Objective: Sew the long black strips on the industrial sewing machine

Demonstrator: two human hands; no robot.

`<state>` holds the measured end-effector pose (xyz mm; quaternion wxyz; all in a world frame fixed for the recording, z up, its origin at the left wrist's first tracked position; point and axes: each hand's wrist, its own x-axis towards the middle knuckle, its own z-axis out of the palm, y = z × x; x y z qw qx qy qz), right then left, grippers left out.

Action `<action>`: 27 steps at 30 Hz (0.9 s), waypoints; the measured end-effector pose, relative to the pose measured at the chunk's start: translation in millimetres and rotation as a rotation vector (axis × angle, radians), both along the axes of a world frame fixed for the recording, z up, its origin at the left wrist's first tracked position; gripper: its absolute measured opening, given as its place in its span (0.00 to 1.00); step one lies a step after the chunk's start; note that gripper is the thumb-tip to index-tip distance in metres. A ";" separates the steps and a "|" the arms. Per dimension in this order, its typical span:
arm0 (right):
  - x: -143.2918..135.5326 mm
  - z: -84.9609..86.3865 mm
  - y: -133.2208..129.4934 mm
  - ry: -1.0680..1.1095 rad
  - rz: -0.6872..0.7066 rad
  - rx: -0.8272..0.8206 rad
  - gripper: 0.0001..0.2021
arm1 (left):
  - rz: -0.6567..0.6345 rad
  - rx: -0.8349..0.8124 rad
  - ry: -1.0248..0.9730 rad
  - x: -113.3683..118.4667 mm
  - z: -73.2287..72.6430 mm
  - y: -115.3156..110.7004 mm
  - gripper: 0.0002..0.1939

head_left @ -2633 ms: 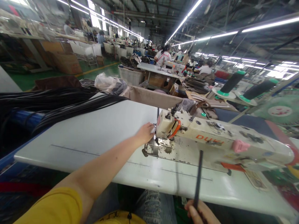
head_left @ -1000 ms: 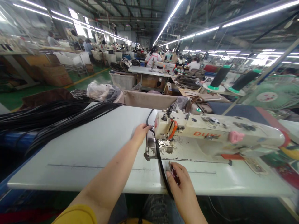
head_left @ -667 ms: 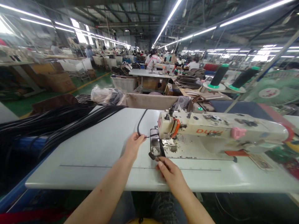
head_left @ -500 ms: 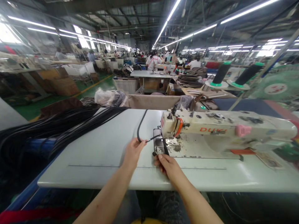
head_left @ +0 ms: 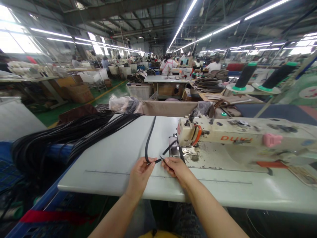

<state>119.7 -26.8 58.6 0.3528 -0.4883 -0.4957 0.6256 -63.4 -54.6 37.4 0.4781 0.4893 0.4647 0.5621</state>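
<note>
A black strip (head_left: 148,142) is pinched by the left hand (head_left: 139,172) beside a sewing machine (head_left: 213,132) on a pale worktable (head_left: 111,178).

Its short end is held out between thumb and fingers toward the right hand (head_left: 180,170), in whose curled fingers a small dark tool (head_left: 162,159) is gripped, too small to be identified; its tip is set at the strip's end, though whether the two touch cannot be told. From the left fingers the strip is looped back to the table's far edge, while a second black length (head_left: 169,147) is stretched between the fingertips and the machine's head. Farther left, a bundle of black strips (head_left: 99,135) is draped over the table's corner; beyond the machine, two dark thread cones (head_left: 246,76) are seen.
</note>
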 end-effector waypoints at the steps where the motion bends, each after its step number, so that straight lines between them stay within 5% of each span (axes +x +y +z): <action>1: 0.9 1.2 -1.4 -0.030 -0.003 0.027 0.28 | 0.002 -0.005 0.008 -1.4 2.0 -1.5 0.16; 5: 12.0 5.3 -15.0 -0.248 -0.090 0.213 0.15 | -0.005 -0.061 0.098 -10.4 9.0 -4.1 0.18; 8: 25.7 4.2 -31.2 -0.834 -0.197 0.547 0.05 | -0.085 -0.089 0.144 -19.8 12.9 -3.8 0.18; 11: 38.1 -1.6 -45.9 -1.344 -0.203 0.666 0.14 | -0.170 -0.157 0.126 -30.1 15.5 -3.5 0.19; 16: 46.3 -10.6 -58.5 -1.542 -0.081 0.546 0.27 | -0.229 -0.260 0.263 -55.9 10.5 0.2 0.21; 22: 45.4 -5.3 -57.1 -1.595 -0.002 0.479 0.26 | 0.016 -0.210 0.599 -122.8 6.5 19.5 0.31; 27: 48.9 -6.6 -54.0 -1.565 -0.019 0.501 0.25 | 0.382 -0.044 1.071 -220.8 40.1 23.5 0.28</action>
